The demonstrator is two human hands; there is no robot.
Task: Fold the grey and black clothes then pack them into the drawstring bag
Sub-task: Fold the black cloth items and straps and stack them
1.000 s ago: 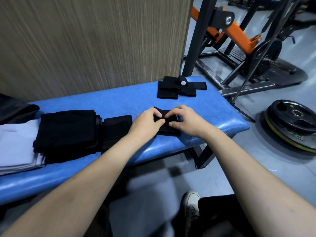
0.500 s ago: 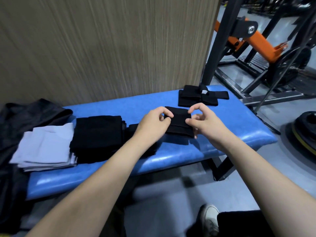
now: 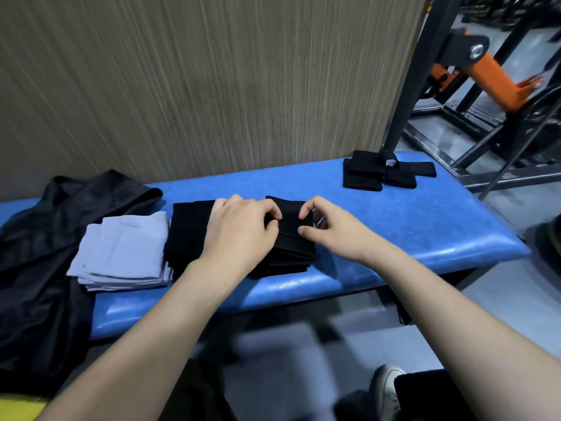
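Bench: a blue padded bench runs across the view in front of a wood-grain wall panel; everything below is placed against it.
Left hand: the left hand pinches the left edge of a small folded black cloth with curled fingers, near the bench's middle.
Right hand: the right hand pinches the same cloth's right edge between thumb and forefinger.
Held cloth: it sits over a stack of folded black pieces on the bench (whether it rests on the stack or is just clear of it cannot be told).
Black pile: another folded black garment lies on the bench just left of the hands.
Grey pile: folded grey clothes lie further left, touching that garment.
Drawstring bag: a dark crumpled bag drapes over the bench's left end.
Far end: black straps lie on the bench's back right corner, beside a dark metal post.
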